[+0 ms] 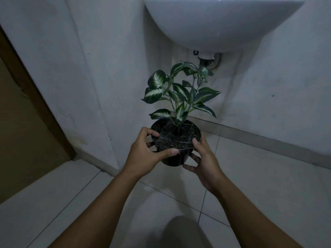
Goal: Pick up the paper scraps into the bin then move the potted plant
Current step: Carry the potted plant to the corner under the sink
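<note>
A potted plant with green, white-veined leaves in a black round pot is in the middle of the head view, below the sink. My left hand grips the pot's left rim, thumb lying over the front edge. My right hand holds the pot's right side, thumb on the rim and fingers under the base. Whether the pot rests on the floor or hangs just above it I cannot tell. No paper scraps and no bin are in view.
A white wall-mounted sink with its drain pipe hangs just above the plant's top leaves. White walls meet in a corner behind the pot. A brown door stands at the left. The floor is pale tile.
</note>
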Motion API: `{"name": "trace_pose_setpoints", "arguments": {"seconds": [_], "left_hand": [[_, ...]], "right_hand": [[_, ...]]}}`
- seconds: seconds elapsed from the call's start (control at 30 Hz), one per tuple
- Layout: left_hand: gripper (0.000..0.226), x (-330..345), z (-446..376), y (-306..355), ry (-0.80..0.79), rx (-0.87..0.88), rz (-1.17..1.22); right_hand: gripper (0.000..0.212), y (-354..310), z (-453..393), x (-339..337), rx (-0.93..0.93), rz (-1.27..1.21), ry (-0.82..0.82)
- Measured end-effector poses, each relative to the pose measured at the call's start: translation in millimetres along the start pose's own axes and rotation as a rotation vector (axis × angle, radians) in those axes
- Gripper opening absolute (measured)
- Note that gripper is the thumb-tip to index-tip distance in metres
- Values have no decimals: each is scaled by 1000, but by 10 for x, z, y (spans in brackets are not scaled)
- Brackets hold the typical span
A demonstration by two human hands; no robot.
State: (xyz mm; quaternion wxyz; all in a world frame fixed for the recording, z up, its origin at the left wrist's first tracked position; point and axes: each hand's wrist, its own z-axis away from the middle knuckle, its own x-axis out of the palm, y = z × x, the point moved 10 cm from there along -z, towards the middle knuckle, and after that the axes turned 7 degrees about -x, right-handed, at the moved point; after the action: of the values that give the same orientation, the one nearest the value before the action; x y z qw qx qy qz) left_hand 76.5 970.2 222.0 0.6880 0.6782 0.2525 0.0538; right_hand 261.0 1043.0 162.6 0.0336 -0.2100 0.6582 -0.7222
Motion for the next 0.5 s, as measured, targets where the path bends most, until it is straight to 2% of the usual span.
{"name": "trace_pose_setpoints", "arguments": {"seconds": [0.27,0.5], "left_hand": [[98,400,-1100,-591,-31,-71,113],[91,816,-2154,-1214,-28,-85,205]], "right_hand": [[55,459,-998,-333,45,61,34],[49,972,-2127,-579,60,107,51]]}}
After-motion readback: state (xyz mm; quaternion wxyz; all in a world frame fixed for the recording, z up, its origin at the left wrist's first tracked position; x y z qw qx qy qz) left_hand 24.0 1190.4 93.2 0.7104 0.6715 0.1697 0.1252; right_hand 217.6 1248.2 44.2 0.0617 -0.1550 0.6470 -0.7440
